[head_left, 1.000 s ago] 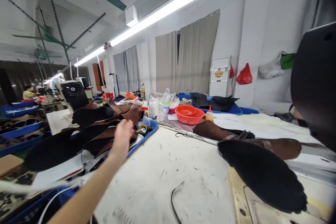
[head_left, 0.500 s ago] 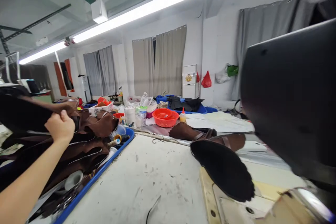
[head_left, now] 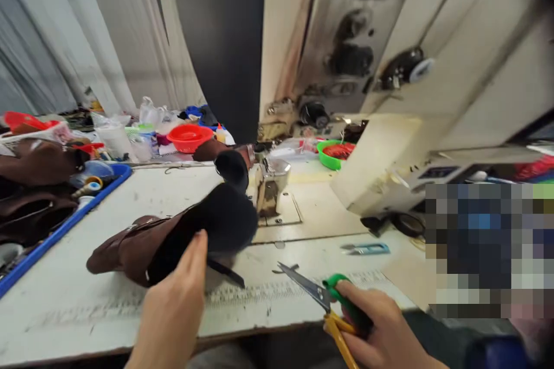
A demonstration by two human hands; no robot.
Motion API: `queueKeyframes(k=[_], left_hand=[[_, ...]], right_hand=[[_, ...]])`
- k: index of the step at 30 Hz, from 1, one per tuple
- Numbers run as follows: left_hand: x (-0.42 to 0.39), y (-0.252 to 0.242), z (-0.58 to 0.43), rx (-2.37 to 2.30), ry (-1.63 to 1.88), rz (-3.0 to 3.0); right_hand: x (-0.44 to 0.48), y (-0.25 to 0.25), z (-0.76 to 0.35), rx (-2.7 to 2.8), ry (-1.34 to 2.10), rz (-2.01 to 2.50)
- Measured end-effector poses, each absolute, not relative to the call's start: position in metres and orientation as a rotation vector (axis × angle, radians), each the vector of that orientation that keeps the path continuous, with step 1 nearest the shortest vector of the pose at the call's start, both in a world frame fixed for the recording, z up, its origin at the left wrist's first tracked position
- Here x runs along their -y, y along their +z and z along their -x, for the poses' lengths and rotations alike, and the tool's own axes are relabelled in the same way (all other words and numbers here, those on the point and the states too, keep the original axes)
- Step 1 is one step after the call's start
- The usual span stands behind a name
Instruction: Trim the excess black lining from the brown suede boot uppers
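Note:
A brown leather shoe upper with black lining (head_left: 142,245) lies on the white sewing table (head_left: 130,202), its dark opening turned toward the sewing machine. My left hand (head_left: 173,300) rests against the near side of the black lining, fingers together and pointing up; its thumb and what it may pinch are hidden. In my right hand (head_left: 372,323) are scissors (head_left: 309,288) with one green and one yellow handle, blades slightly parted and pointing left. A black strap (head_left: 225,272) sticks out from under the upper. Another brown and black piece (head_left: 231,167) stands beside the machine post (head_left: 270,184).
A blue tray (head_left: 64,230) of brown pieces and thread spools is at the left. Thread snips (head_left: 366,249) lie right of the post. Behind are a red basket (head_left: 190,137) and a green basket (head_left: 331,155). The machine head (head_left: 337,57) hangs above.
The view has swung right and down. My left hand has moved from the brown pieces over the tray to the upper on the table. My right hand and the scissors have come into view.

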State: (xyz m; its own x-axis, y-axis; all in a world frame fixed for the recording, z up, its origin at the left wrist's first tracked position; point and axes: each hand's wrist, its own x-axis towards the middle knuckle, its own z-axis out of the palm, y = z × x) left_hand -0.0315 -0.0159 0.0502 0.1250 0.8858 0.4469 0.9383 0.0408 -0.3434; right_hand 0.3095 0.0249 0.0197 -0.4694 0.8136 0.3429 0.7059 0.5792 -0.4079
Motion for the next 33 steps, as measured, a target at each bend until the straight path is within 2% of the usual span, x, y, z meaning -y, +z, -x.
queueKeyframes(k=[4,6,9,14,18,21,23,28,33], left_hand=[[0.032,0.046,-0.003,1.397,-0.154,2.19],[0.048,0.04,-0.001,1.196,-0.368,2.26],[0.066,0.04,0.018,1.409,-0.664,1.925],[0.062,0.069,0.029,1.978,-0.772,1.764],[0.049,0.077,-0.003,2.001,-0.997,1.932],[0.042,0.07,-0.018,1.829,-1.205,2.216],[0.037,0.067,-0.018,1.701,-1.024,2.377],[0.019,0.069,-0.024,1.502,-0.251,2.407],[0.004,0.072,-0.037,1.453,-0.054,2.443]], right_hand=[[-0.012,0.03,-0.322,2.414,0.358,1.191],[-0.007,0.034,-0.325,2.462,0.402,1.203],[0.0,0.034,-0.322,2.521,0.454,1.215],[0.003,0.03,-0.291,2.531,0.371,1.137],[0.005,0.037,-0.273,2.497,0.343,1.183],[0.011,0.036,-0.277,2.497,0.311,1.372],[0.018,0.031,-0.283,2.507,0.342,1.476],[0.033,0.018,-0.296,2.474,0.41,1.554],[0.037,0.022,-0.307,2.426,0.471,1.525]])
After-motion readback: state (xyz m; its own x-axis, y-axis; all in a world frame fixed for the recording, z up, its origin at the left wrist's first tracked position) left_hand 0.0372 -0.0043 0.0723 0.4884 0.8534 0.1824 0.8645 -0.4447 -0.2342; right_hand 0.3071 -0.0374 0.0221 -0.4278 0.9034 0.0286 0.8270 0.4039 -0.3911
